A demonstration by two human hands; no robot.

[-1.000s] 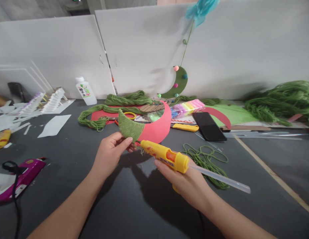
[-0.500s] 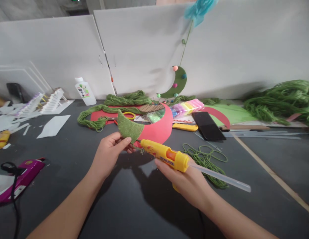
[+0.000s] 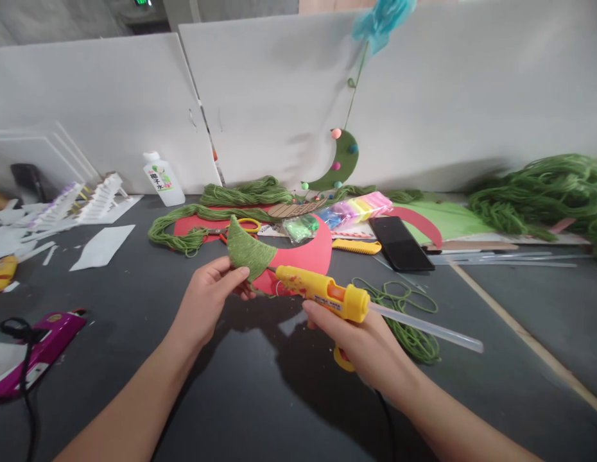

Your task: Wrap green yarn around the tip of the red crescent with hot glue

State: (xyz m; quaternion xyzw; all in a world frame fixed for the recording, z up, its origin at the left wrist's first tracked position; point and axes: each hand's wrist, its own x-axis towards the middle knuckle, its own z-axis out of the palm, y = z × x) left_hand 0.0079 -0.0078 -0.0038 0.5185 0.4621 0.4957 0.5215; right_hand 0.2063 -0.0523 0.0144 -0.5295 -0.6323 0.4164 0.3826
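Between the thumb and fingers of my left hand (image 3: 216, 285) is a red paper crescent (image 3: 308, 255), held above the dark table. Green yarn (image 3: 250, 249) is wrapped closely around the crescent's left end; the rest of it is bare red. My right hand (image 3: 356, 333) grips a yellow glue gun (image 3: 322, 292) with a clear glue stick (image 3: 428, 328) jutting from its back. The gun's nozzle sits at the edge of the wrapped yarn, by the bare red part; whether it touches the paper I cannot tell. A loose pile of green yarn (image 3: 414, 333) lies right of the gun.
Behind the crescent lie scissors (image 3: 248, 226), a yellow cutter (image 3: 357, 246), a black phone (image 3: 402, 244) and yarn skeins (image 3: 245, 192). A finished-looking green crescent (image 3: 346, 160) with pompoms leans on the white panel. A white bottle (image 3: 164, 179) stands at left, a magenta device (image 3: 38, 350) nearer.
The crescent has tilted, its bare end lower, uncovering more of the bag behind. The glue gun's nozzle has shifted slightly right and its rear has risen a little.
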